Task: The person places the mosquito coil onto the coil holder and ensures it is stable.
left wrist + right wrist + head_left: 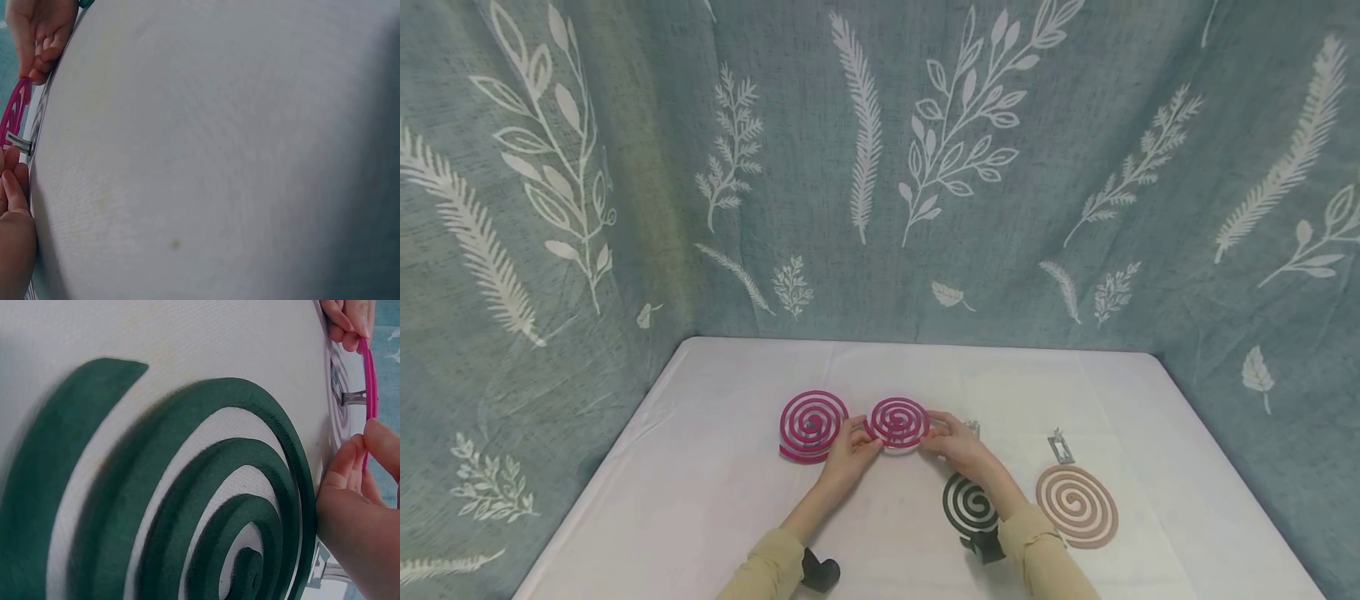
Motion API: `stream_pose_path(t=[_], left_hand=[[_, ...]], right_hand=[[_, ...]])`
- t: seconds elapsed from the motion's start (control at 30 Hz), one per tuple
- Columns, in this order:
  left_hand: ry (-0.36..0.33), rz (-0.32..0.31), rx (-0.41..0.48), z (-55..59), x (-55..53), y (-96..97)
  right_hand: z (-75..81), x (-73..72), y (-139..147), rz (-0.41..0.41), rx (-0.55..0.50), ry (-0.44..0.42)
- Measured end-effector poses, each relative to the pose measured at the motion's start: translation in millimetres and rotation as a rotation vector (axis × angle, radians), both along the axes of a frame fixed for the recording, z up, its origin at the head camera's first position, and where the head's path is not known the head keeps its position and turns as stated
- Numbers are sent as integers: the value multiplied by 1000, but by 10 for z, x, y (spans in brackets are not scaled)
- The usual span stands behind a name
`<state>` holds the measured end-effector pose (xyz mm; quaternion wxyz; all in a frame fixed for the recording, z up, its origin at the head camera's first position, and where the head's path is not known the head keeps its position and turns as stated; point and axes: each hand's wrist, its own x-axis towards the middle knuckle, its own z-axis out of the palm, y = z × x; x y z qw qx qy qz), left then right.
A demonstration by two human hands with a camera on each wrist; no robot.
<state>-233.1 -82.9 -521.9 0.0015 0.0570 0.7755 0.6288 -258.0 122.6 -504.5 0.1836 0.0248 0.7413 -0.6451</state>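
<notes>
A magenta mosquito coil is held level just above the table between both hands. My left hand pinches its left edge between thumb and fingers. On the opposite edge, the thumb and fingers of my right hand pinch it too. Under the coil, a small metal stand rises and meets its underside in the right wrist view. Close to the left hand lies a second magenta coil, partly covered by that hand. A dark green coil lies flat below the right forearm, which overlaps its edge.
To the right lies a tan coil, with a metal stand just behind it. Another metal piece shows behind the right hand. The table's white cloth reaches back to a patterned blue-green curtain.
</notes>
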Motion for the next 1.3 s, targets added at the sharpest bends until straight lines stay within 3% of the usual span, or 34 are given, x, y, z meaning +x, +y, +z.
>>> stream_pose_path(t=[0.23, 0.9, 1.3], left_hand=[[3, 5, -3, -42, -31, 6], [6, 2, 15, -3, 2, -13], [-4, 3, 9, -46, -17, -14]], right_hand=[[-7, 4, -6, -8, 1, 6], [3, 4, -12, -18, 14, 2], [-11, 10, -14, -12, 28, 7]])
